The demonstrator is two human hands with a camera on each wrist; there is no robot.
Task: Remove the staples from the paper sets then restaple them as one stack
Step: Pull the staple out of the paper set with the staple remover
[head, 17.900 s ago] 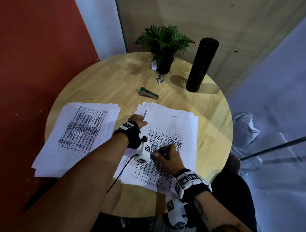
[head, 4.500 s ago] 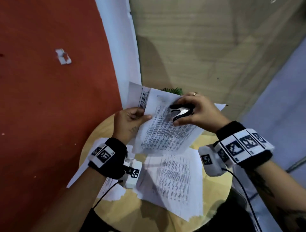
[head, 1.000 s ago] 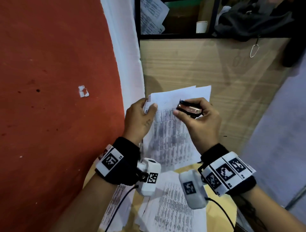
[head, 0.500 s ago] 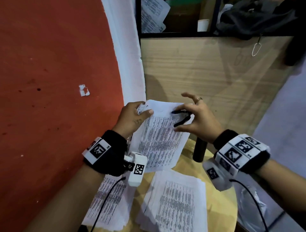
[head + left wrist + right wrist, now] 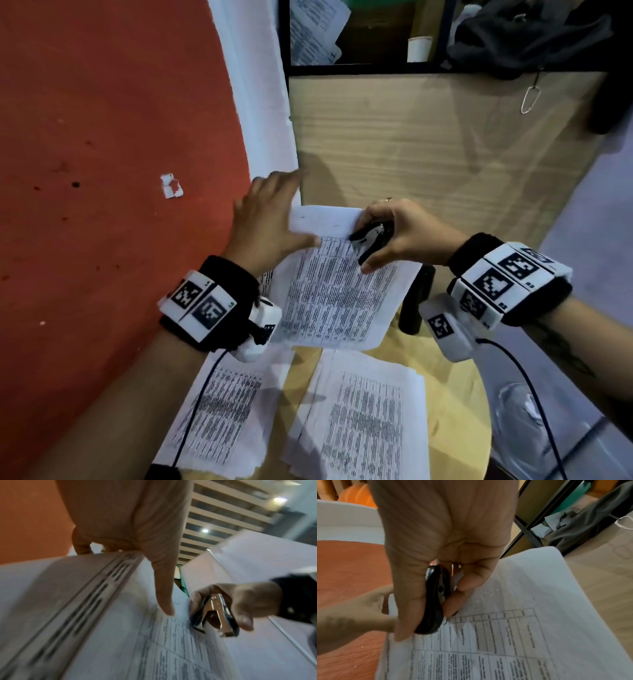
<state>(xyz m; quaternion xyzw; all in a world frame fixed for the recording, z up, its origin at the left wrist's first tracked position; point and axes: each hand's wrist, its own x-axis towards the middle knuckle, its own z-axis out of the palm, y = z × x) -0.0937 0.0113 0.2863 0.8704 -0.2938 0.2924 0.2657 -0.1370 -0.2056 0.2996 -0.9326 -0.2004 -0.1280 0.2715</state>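
I hold a printed paper set (image 5: 342, 294) upright above the table. My left hand (image 5: 301, 216) pinches its top left edge, thumb on the front and fingers stretched out behind. My right hand (image 5: 364, 244) grips a black staple remover (image 5: 371, 238) with metal claws and holds it against the set's top right corner. In the left wrist view the staple remover (image 5: 216, 615) has its claws at the sheet's edge, next to my left thumb. In the right wrist view my thumb and fingers squeeze the staple remover (image 5: 435, 601) over the paper set (image 5: 522, 628).
Two more paper stacks (image 5: 219, 411) (image 5: 363, 418) lie side by side on the round wooden table (image 5: 455, 394). A black cylinder (image 5: 416, 301) stands behind the held set. A red wall is on the left and a wooden partition straight ahead.
My right hand has closed around the staple remover and brought it onto the set's top right corner. My left fingers have stretched out behind the paper.
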